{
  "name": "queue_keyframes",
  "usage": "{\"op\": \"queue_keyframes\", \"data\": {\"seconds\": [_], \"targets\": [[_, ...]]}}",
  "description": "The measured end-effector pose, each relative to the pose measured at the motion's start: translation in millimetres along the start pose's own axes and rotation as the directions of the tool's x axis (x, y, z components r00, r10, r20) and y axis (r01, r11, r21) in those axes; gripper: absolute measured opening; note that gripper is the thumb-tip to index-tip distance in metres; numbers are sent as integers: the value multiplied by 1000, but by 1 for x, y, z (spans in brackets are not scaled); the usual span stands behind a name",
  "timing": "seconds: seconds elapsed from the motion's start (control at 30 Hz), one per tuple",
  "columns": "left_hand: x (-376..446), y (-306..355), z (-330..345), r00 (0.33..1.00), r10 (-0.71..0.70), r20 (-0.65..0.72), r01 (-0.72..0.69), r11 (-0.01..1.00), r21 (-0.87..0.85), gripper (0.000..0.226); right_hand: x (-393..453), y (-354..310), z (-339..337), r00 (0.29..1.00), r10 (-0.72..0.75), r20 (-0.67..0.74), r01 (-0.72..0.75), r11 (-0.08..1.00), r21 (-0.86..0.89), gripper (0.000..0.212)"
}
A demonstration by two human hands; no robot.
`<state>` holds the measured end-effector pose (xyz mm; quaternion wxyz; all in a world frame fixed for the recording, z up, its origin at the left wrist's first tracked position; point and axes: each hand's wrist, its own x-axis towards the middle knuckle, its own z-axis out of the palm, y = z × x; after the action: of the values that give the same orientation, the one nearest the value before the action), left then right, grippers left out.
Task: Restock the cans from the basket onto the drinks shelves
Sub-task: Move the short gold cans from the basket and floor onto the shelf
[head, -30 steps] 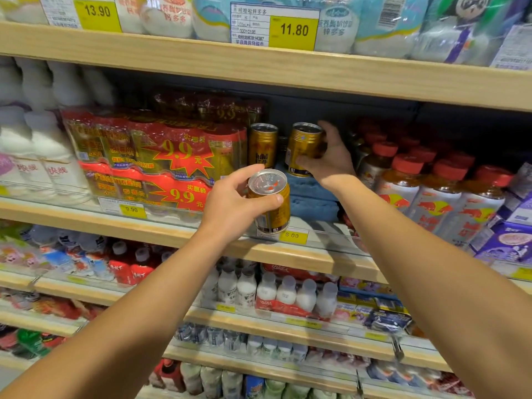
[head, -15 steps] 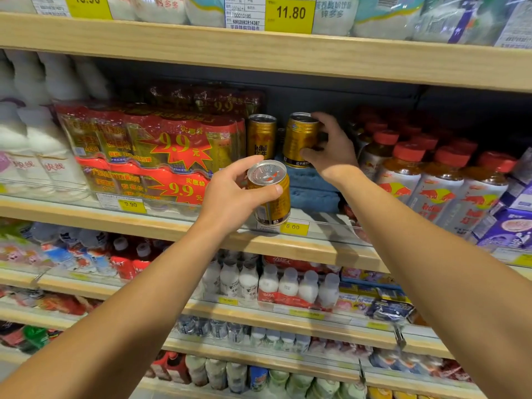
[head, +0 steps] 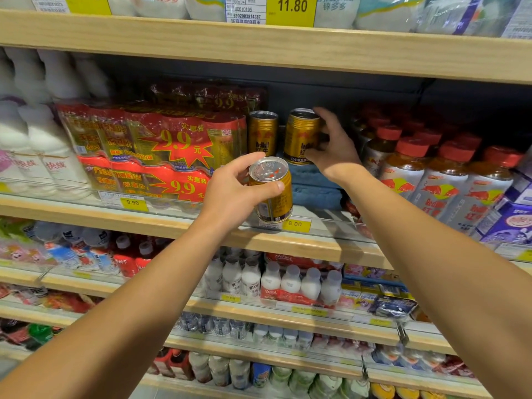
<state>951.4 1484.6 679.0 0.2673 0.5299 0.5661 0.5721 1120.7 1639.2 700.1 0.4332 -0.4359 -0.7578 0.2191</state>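
Note:
My left hand [head: 230, 197] grips a gold Red Bull can [head: 272, 194] round its side, top tilted toward me, just above the front edge of the drinks shelf [head: 144, 223]. Deeper in the shelf, my right hand [head: 334, 151] holds a second gold can [head: 300, 136], index finger over its rim and thumb low on its side. That can stands upright on a blue stack [head: 313, 194]. A third gold can [head: 262, 133] stands to its left, apart from both hands. The basket is out of view.
Red shrink-wrapped multipacks [head: 161, 145] fill the shelf left of the cans, with white bottles [head: 34, 145] beyond them. Red-capped bottles [head: 403, 174] crowd the right side. A yellow 6.00 price tag [head: 295, 224] marks the shelf front. Lower shelves hold several small bottles.
My right hand has brought its can from a slight tilt to upright on the blue stack, beside the other standing can. My left hand and its can have hardly moved.

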Motion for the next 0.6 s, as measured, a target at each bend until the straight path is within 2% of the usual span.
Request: {"op": "queue_keyframes", "data": {"seconds": [0.13, 0.23, 0.43, 0.6], "targets": [[0, 0, 0, 1000, -2, 8, 2, 1000, 0, 68, -2, -1, 8, 994, -13, -112, 6, 998, -63, 79], [0, 0, 1, 1000, -1, 9, 1, 1000, 5, 71, -2, -2, 11, 992, 2, -130, -17, 993, -114, 81], [0, 0, 1, 1000, 4, 11, -4, 1000, 7, 69, -2, -7, 7, 999, 27, 30, -26, 999, -48, 95], [0, 0, 0, 1000, 5, 18, -5, 1000, 14, 67, -1, -10, 9, 998, 37, 54, -35, 999, -35, 95]]}}
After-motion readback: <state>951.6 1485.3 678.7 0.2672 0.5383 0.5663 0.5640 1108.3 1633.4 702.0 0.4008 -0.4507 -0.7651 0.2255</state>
